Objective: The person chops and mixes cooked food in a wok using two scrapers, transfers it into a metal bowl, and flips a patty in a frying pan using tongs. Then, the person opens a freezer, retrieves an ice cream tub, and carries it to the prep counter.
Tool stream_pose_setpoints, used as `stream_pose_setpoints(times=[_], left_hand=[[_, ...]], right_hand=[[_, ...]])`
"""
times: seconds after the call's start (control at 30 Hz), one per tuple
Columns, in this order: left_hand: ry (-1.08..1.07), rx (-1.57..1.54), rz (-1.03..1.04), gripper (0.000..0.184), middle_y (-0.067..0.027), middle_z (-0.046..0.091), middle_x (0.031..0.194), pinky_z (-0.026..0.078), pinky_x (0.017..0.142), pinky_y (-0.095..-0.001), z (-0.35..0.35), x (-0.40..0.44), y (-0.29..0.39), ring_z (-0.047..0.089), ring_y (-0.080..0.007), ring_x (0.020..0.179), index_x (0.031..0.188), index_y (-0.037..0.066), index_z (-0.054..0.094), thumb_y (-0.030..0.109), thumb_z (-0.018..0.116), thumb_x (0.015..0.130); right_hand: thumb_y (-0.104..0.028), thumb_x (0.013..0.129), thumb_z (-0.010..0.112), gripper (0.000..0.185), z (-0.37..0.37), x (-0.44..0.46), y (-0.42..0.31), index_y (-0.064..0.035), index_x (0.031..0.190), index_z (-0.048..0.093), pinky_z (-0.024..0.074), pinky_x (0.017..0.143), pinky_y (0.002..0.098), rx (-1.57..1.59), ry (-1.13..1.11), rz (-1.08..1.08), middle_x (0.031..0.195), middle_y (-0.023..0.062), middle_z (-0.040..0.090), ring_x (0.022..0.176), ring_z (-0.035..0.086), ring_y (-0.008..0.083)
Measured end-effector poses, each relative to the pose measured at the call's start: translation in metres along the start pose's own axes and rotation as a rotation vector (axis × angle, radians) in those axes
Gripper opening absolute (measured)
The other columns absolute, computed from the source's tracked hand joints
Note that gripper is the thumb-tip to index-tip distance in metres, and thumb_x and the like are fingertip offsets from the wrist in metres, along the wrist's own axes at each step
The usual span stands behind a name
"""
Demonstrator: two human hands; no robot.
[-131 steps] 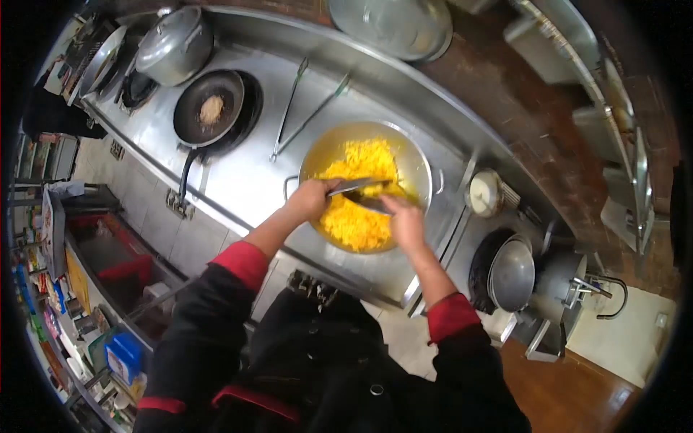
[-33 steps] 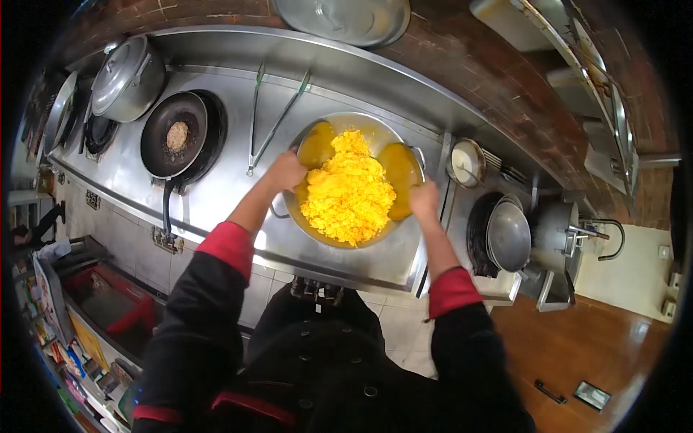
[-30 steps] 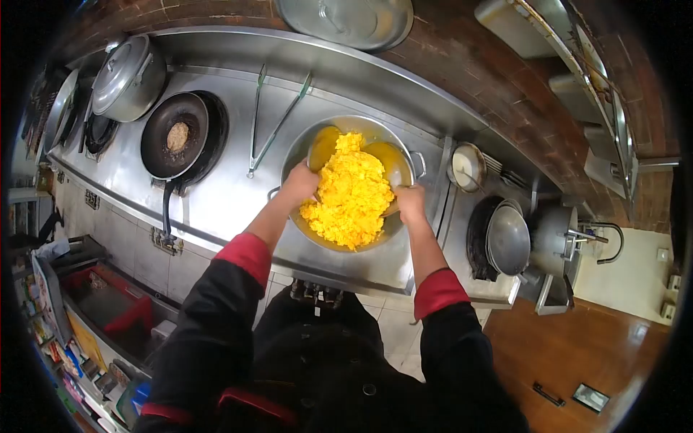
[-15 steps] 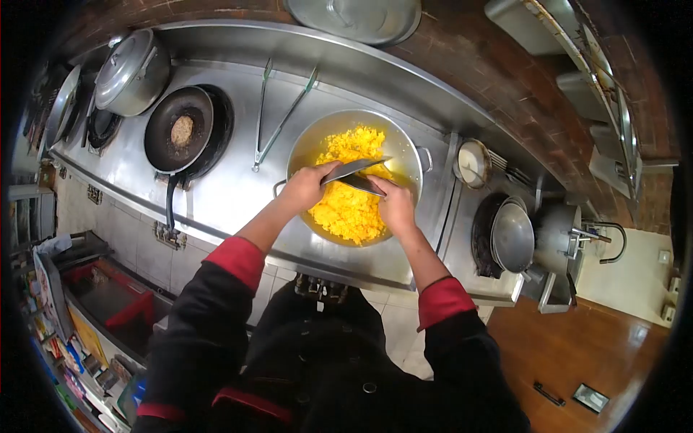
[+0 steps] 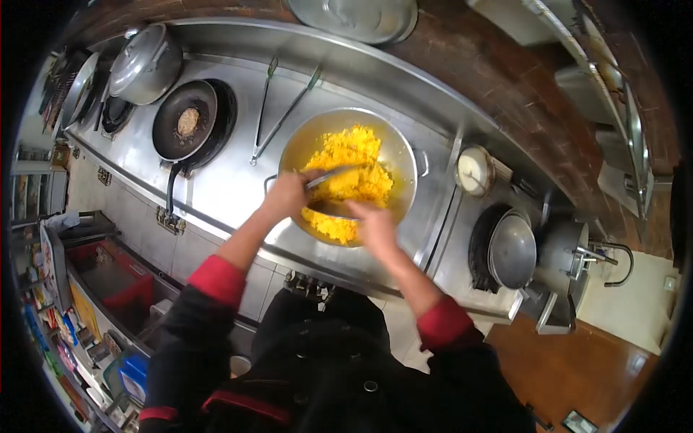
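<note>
A large metal pot (image 5: 398, 137) holds a heap of yellow rice (image 5: 354, 148). Over its left side, my left hand (image 5: 287, 193) is closed around a long, thin metal utensil (image 5: 332, 175) that looks like a blade and points right across the rice. My right hand (image 5: 372, 220), blurred by motion, is over the lower right of the pot. Its fingers are closed on the end of a dark, curved metal utensil (image 5: 328, 210), which lies low in the rice and points left. Neither utensil's exact kind is plain.
Metal tongs (image 5: 285, 119) lie spread on the steel counter left of the pot. Farther left are a frying pan (image 5: 170, 141) with a browned patty (image 5: 188, 121) and a lidded pot (image 5: 148, 68). To the right stand a bowl of pale food (image 5: 473, 172) and a metal wok (image 5: 514, 252).
My hands have moved apart and lower, my right hand down and left. The two utensils, crossed close together before, are now separated with rice between them.
</note>
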State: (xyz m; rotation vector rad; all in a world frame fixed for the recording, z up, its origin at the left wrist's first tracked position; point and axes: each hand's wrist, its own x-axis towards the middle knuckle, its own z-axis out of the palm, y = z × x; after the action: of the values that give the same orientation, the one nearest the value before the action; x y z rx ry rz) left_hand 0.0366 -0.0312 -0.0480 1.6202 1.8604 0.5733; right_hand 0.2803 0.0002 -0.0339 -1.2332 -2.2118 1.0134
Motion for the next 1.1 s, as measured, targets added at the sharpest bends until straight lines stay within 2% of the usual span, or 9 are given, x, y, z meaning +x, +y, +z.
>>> stream_pose_setpoints(times=[0.23,0.43,0.57,0.63,0.73,0.83,0.97,1.03,1.1], left_hand=[[0.025,0.076,-0.323,0.054,-0.0271,0.067,0.104,0.051,0.086,-0.0499,-0.076,-0.038,0.100,0.065,-0.0443,0.097,0.141,0.012,0.047,0.020,0.059,0.089],[0.139,0.222,-0.617,0.056,-0.0279,0.067,0.109,0.052,0.088,-0.0491,-0.055,-0.050,0.085,0.065,-0.0451,0.100,0.143,0.007,0.041,0.011,0.056,0.088],[0.050,-0.096,-0.656,0.053,-0.0215,0.070,0.108,0.062,0.065,-0.0410,0.002,-0.044,0.037,0.073,-0.0330,0.087,0.136,0.000,0.045,0.013,0.063,0.089],[0.172,-0.795,-0.619,0.046,-0.0182,0.070,0.103,0.063,0.055,-0.0386,0.050,-0.043,-0.002,0.073,-0.0303,0.078,0.132,-0.001,0.049,0.009,0.062,0.088],[0.497,-1.059,-0.785,0.038,-0.0140,0.069,0.096,0.064,0.058,-0.0411,0.076,-0.027,0.038,0.072,-0.0308,0.085,0.126,-0.002,0.055,0.002,0.057,0.088],[0.425,-1.048,-0.747,0.039,-0.0165,0.068,0.106,0.063,0.069,-0.0406,0.072,-0.037,0.028,0.071,-0.0299,0.093,0.126,-0.001,0.056,0.001,0.057,0.087],[0.404,-0.853,-0.607,0.045,-0.0174,0.067,0.114,0.057,0.086,-0.0384,0.053,-0.053,0.035,0.069,-0.0287,0.099,0.131,0.000,0.054,-0.003,0.056,0.087],[0.386,-0.251,-0.485,0.057,-0.0224,0.068,0.111,0.052,0.090,-0.0391,0.034,-0.052,0.050,0.068,-0.0351,0.101,0.140,0.006,0.048,-0.001,0.057,0.084],[0.482,-0.171,-0.310,0.063,-0.0269,0.065,0.114,0.051,0.091,-0.0397,0.030,-0.043,0.050,0.066,-0.0388,0.104,0.144,0.009,0.046,-0.001,0.058,0.083]], right_hand=[[0.011,0.079,0.047,0.054,-0.099,0.063,-0.001,-0.0144,0.121,0.071,0.0540,0.089,0.0349,0.131,-0.260,0.043,0.117,0.0172,0.069,0.100,0.070,0.0317],[-0.002,0.086,0.051,0.042,-0.116,0.181,0.015,-0.0102,0.124,0.068,0.0530,0.089,0.0433,-0.173,-0.069,-0.212,0.109,0.0232,0.069,0.101,0.067,0.0388],[-0.009,0.085,0.056,0.037,-0.064,0.234,0.081,-0.0057,0.120,0.067,0.0523,0.087,0.0466,-0.285,-0.217,-0.095,0.106,0.0257,0.068,0.100,0.066,0.0410],[-0.011,0.085,0.059,0.035,-0.020,0.233,0.129,-0.0061,0.118,0.068,0.0527,0.086,0.0451,-0.283,-0.288,0.036,0.104,0.0242,0.070,0.100,0.068,0.0388],[-0.016,0.086,0.059,0.034,0.008,0.215,0.153,-0.0051,0.116,0.070,0.0533,0.086,0.0419,-0.012,-0.343,0.219,0.104,0.0216,0.072,0.098,0.071,0.0324],[-0.012,0.085,0.057,0.034,-0.048,0.196,0.092,-0.0052,0.116,0.070,0.0532,0.088,0.0371,0.268,-0.518,0.269,0.106,0.0174,0.073,0.100,0.071,0.0256],[0.008,0.082,0.049,0.044,-0.112,0.159,0.013,-0.0054,0.118,0.070,0.0523,0.091,0.0314,0.386,-0.364,-0.153,0.114,0.0145,0.072,0.103,0.070,0.0207],[0.015,0.078,0.045,0.052,-0.121,0.144,-0.002,-0.0058,0.119,0.070,0.0518,0.093,0.0291,0.467,-0.332,-0.278,0.118,0.0140,0.071,0.105,0.069,0.0184],[0.019,0.077,0.043,0.057,-0.126,0.132,-0.009,-0.0076,0.119,0.070,0.0519,0.096,0.0304,0.250,-0.196,-0.562,0.118,0.0160,0.070,0.109,0.069,0.0220]])
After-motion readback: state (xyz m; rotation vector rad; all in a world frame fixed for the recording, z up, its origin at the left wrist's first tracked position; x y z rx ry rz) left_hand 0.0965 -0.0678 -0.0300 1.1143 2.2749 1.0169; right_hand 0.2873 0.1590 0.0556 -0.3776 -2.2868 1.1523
